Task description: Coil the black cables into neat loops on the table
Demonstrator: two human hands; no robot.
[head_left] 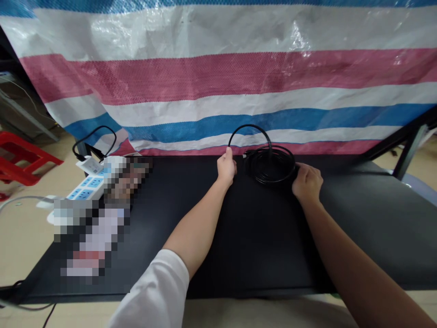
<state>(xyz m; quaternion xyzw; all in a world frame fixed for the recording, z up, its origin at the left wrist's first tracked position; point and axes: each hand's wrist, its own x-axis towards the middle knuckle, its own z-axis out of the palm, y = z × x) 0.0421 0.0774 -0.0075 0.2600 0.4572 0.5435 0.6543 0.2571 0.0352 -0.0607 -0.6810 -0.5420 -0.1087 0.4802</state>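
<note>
Two bare hands work at one black cable (269,178), which is wound into a round coil of several turns and located at the far edge of the black table (259,246), right of the table's middle as viewed. Whether the coil rests fully on the table cannot be told. The left hand (227,167) is positioned left of the coil, with its fingers closed narrowly on a free length of the cable. This length rises from the hand in an arch and drops back into the coil. The right hand (308,182) is placed at the right edge of the coil, with its fingers curled; the fingertips are partly hidden, so it cannot be told whether they grip the turns. One small plug (245,155) projects at the coil's left side, between the two hands. Behind the table hangs a striped sheet (218,79) in red, white and blue. At the table's left edge lies a white power strip (85,187) carrying a white adapter (89,165). A red stool (23,159) stands farther left, on the floor.
</note>
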